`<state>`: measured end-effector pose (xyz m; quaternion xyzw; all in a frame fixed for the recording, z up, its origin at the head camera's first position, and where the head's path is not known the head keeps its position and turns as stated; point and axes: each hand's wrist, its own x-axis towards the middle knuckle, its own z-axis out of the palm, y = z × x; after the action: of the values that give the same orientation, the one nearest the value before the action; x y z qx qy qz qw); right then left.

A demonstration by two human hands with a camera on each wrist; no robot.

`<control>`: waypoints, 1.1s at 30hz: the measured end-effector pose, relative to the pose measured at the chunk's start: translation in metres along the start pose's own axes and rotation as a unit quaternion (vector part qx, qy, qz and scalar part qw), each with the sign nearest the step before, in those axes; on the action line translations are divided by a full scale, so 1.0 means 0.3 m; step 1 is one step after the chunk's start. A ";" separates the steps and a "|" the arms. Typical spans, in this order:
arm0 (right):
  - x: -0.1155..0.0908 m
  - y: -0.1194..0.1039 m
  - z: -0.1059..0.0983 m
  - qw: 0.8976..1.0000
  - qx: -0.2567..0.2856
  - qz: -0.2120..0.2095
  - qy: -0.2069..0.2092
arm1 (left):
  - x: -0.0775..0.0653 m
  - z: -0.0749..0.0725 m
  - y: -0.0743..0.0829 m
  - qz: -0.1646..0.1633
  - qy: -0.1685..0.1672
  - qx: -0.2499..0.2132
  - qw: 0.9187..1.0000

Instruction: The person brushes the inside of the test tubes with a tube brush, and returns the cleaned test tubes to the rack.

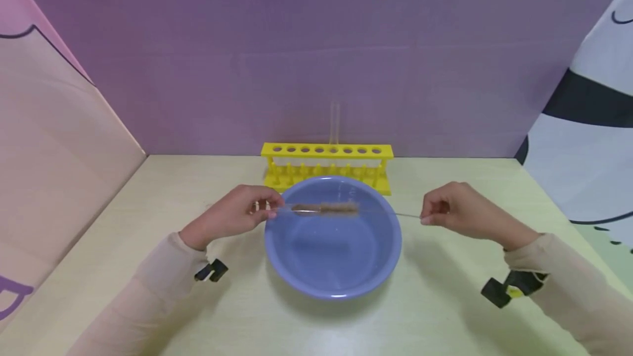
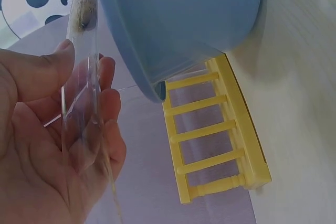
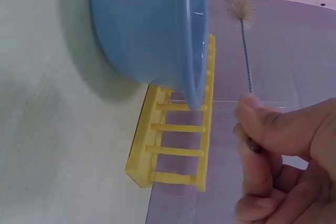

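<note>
My left hand (image 1: 237,210) grips a clear glass test tube (image 2: 81,103) between thumb and fingers, held roughly level above the left part of the blue basin (image 1: 332,294). A test tube brush (image 1: 341,209) with tan bristles reaches into the tube's mouth. Part of its bristles is inside the glass and part sticks out to the right. My right hand (image 1: 457,210), to the right of the basin, pinches the end of the brush's thin twisted-wire handle (image 3: 245,51) between thumb and forefinger. Both things hang over the basin without touching its rim.
Behind the basin stands a yellow test tube rack (image 1: 326,155), its front partly hidden by the basin. Another clear test tube (image 1: 334,122) stands upright in it. A purple backdrop (image 1: 326,48) rises at the back edge of the pale table (image 1: 207,312).
</note>
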<state>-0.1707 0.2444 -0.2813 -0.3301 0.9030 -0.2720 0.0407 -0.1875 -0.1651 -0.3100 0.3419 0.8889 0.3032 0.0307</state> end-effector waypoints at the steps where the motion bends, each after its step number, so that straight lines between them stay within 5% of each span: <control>1: 0.003 -0.002 -0.004 1.000 0.006 0.011 -0.010 | 0.000 0.001 -0.001 0.001 0.001 0.000 1.000; 7: 0.022 0.001 -0.026 0.994 0.063 0.053 -0.074 | 0.002 0.006 0.003 0.008 0.001 0.002 1.000; 14: 0.045 0.017 -0.052 0.974 0.143 0.099 -0.144 | 0.005 0.007 0.013 0.011 0.001 0.001 1.000; 33: 0.101 0.037 -0.061 0.944 0.203 0.143 -0.216 | 0.012 0.013 0.018 0.024 0.021 0.016 0.999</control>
<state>-0.2054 0.2410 -0.2682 -0.2331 0.8357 -0.3632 0.3397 -0.1861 -0.1577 -0.3095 0.3576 0.8855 0.2965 -0.0004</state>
